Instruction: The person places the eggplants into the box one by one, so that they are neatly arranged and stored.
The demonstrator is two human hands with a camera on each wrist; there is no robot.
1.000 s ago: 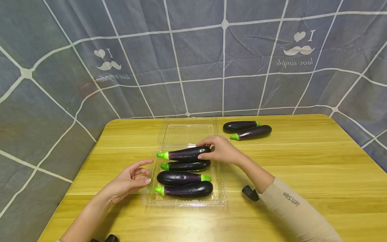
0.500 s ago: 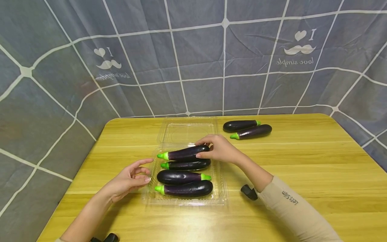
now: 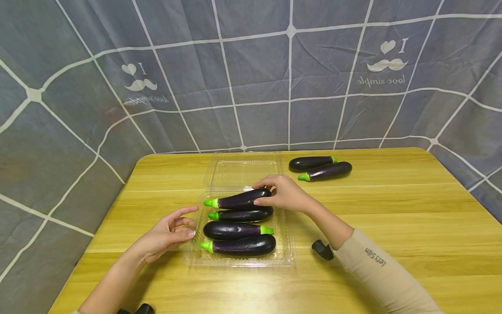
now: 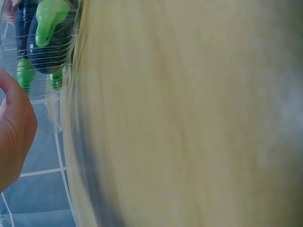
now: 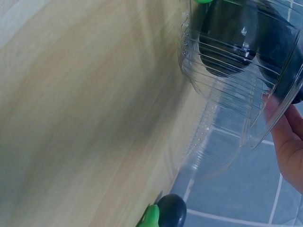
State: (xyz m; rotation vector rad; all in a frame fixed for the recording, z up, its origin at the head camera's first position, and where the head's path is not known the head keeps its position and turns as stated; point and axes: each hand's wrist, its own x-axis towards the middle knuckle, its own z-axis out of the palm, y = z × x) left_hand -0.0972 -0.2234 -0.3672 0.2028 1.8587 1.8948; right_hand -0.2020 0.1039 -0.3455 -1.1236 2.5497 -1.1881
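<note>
In the head view, my right hand [image 3: 288,194] grips the thick right end of the rearmost eggplant [image 3: 239,199], thumb in front and fingers behind. Its green stem points left, and it tilts slightly, with the gripped end farther back. Several other eggplants lie before it in a clear plastic clamshell box [image 3: 288,248]: a second eggplant [image 3: 245,214], one with its stem to the right [image 3: 231,230], and the front eggplant [image 3: 245,245]. My left hand [image 3: 166,235] is at the box's left rim, fingers loosely bent and holding nothing; whether it touches the rim cannot be told.
The box's clear lid [image 3: 245,172] lies folded back behind it. Two more eggplants, a rear one [image 3: 310,163] and a nearer one [image 3: 329,171], rest at the back right of the wooden table [image 3: 392,209]. A grey curtain [image 3: 259,74] hangs behind.
My right hand has shifted slightly left with the rear eggplant, whose gripped end is angled a little farther back. The left hand and the other eggplants stay put.
</note>
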